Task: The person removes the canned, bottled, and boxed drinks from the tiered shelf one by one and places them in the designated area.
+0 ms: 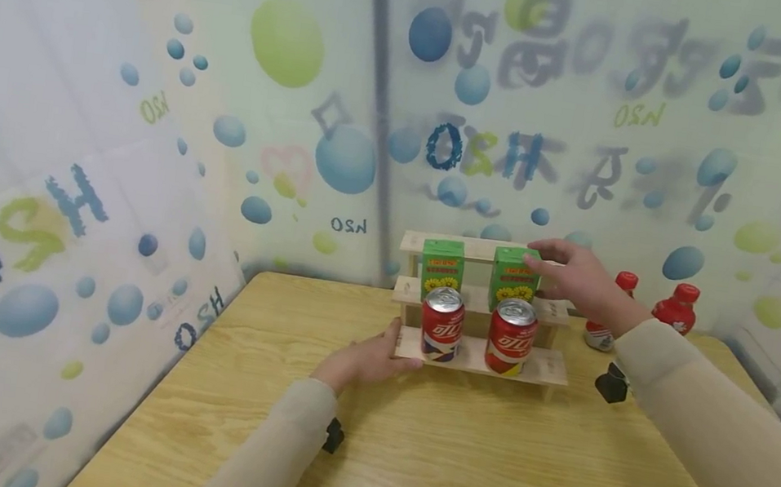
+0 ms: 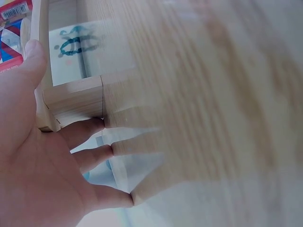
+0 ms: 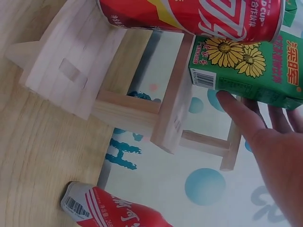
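A three-step wooden display shelf (image 1: 545, 367) stands on the table. Two red cola cans (image 1: 442, 328) are on its bottom step, and two green drink cartons with yellow flowers (image 1: 443, 265) are on the middle one. My right hand (image 1: 575, 276) holds the right drink carton (image 1: 515, 275) by its upper right side, fingers bent around it. In the right wrist view, one fingertip lies at the carton's lower corner (image 3: 222, 94). At the bottom step's left end, my left hand (image 1: 371, 360) rests with its thumb along the front edge. Its other fingers are stretched, tips at the tabletop (image 2: 165, 142).
Two red-capped bottles (image 1: 676, 307) stand to the right of the shelf, behind my right forearm; one bottle (image 3: 113, 208) shows low in the right wrist view. A patterned curtain (image 1: 286, 139) hangs behind and beside the table. Black wrist devices (image 1: 612, 384) sit by my sleeves.
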Available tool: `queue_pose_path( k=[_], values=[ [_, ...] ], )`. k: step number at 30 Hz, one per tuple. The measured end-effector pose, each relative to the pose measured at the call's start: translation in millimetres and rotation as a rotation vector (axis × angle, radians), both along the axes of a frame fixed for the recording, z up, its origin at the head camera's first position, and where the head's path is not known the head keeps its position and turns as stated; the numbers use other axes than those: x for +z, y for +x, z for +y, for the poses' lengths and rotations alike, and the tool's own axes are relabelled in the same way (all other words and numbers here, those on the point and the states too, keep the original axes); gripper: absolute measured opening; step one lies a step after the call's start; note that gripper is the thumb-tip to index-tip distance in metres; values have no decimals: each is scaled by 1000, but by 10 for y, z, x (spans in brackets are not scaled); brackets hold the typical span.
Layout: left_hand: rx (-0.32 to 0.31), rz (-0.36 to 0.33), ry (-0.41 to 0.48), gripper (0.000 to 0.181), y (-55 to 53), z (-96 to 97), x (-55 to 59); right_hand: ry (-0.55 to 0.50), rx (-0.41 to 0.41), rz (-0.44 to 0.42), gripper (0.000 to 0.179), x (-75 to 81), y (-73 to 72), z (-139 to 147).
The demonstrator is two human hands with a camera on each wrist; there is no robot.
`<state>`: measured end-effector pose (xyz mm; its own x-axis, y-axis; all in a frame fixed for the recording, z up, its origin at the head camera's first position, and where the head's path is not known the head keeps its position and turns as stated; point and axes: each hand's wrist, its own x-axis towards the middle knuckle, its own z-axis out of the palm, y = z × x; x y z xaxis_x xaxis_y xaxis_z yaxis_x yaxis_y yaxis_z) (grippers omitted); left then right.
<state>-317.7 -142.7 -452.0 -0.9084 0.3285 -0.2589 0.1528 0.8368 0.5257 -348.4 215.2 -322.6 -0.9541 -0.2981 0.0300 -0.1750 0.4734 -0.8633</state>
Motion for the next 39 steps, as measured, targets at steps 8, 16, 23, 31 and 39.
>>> queue_pose_path(
  k=[8,16,23,31,39],
  values=[
    [2,2,-7,115,5,-6,-4,-51,14,-38,72,-26,6,8],
    [-5,2,2,115,-4,-3,3,-14,-8,5,73,5,64,99],
    [2,-2,4,115,-8,-5,-24,3,-52,28,71,-42,158,350],
    [-6,7,0,116,-29,-29,-51,57,-140,55,75,-52,276,922],
    [-12,5,-13,117,-36,-23,-47,122,-169,62,70,-247,424,1347]
  ],
)
